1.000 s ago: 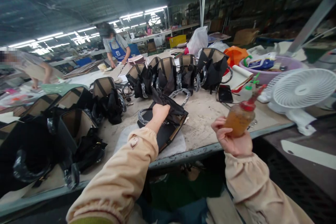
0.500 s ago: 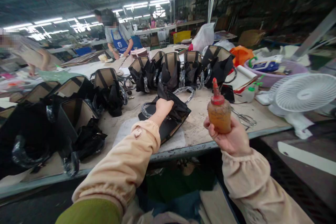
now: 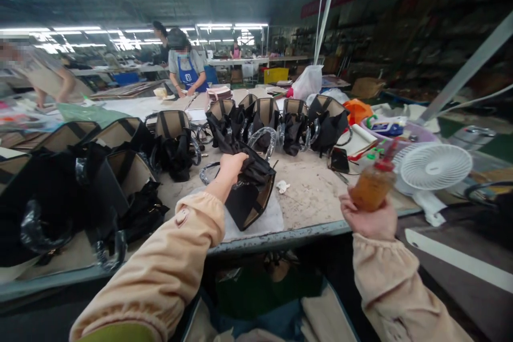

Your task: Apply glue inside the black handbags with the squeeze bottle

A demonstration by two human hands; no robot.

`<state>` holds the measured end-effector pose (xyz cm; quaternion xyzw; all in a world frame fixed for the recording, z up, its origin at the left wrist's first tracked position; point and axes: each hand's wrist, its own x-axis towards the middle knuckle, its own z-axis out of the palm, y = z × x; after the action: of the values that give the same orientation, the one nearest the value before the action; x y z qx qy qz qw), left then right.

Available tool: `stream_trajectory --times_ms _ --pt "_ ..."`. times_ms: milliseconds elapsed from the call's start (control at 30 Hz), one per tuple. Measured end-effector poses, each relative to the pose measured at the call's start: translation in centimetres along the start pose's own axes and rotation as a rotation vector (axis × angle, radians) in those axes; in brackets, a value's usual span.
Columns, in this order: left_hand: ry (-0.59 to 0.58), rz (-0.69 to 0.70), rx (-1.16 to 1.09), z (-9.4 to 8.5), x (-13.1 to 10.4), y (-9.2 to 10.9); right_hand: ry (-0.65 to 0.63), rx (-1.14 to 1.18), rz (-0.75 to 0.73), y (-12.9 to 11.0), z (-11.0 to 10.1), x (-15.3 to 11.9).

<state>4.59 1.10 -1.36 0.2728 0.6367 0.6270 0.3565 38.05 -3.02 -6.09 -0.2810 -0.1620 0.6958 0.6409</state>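
Observation:
My left hand [image 3: 232, 171] grips the bunched black fabric of a black handbag [image 3: 250, 200], which leans on a white sheet [image 3: 272, 219] at the table's front. Its handles are wrapped in clear plastic. My right hand [image 3: 371, 219] is closed around a squeeze bottle [image 3: 372, 189] of amber liquid with a red nozzle cap, held upright with a slight tilt at the table's right front edge. Several more black bags [image 3: 296, 128] stand in a row behind. Others [image 3: 120, 181] crowd the left side of the table.
To the right stand a white fan [image 3: 435, 168] and a purple basin [image 3: 417, 131] with bottles in it. A black phone-like object [image 3: 339, 160] and a crumpled white scrap [image 3: 282, 187] lie on the table [image 3: 312, 203]. Across it works a person in a blue apron [image 3: 188, 76].
The bag under my left hand has been turned and raised, its beige-lined opening now facing me more. My right hand has moved right with the bottle, which now tilts. The view has shifted.

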Motion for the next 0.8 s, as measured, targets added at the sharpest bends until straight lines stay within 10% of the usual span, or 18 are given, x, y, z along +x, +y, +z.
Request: stream_trajectory --times_ms 167,567,800 --pt "0.020 -0.032 -0.118 -1.4 -0.5 0.9 0.178 -0.006 0.004 2.2 -4.7 2.1" --pt "0.107 -0.022 -0.168 -2.0 -1.1 0.9 0.388 -0.774 -0.334 3.6 -7.3 9.1" --pt "0.144 -0.005 -0.177 -2.4 -1.5 0.6 0.443 -1.628 -0.391 3.9 -8.9 10.4"
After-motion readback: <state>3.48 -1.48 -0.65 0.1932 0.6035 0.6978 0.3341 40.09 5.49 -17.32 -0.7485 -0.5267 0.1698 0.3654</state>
